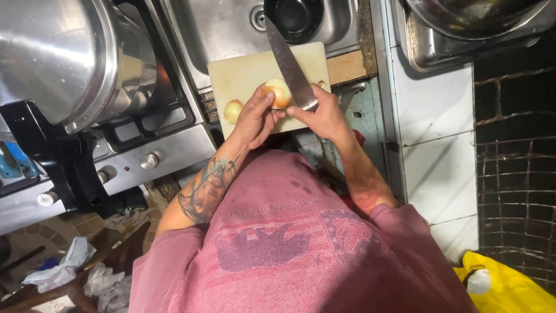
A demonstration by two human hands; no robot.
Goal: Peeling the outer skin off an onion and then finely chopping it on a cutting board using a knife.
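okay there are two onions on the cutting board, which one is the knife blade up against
The larger onion, near the board's middle, held by the left hand. The blade lies against it; the smaller onion sits apart at the board's left edge, untouched.

I wear a faded pink short-sleeved T-shirt point(301, 249) with a darker printed patch on the chest showing an animal silhouette, and a few small damp spots higher up. My forearms are bare. A large dark tattoo point(205, 188) covers my left forearm. My hands carry no gloves or rings that I can make out.
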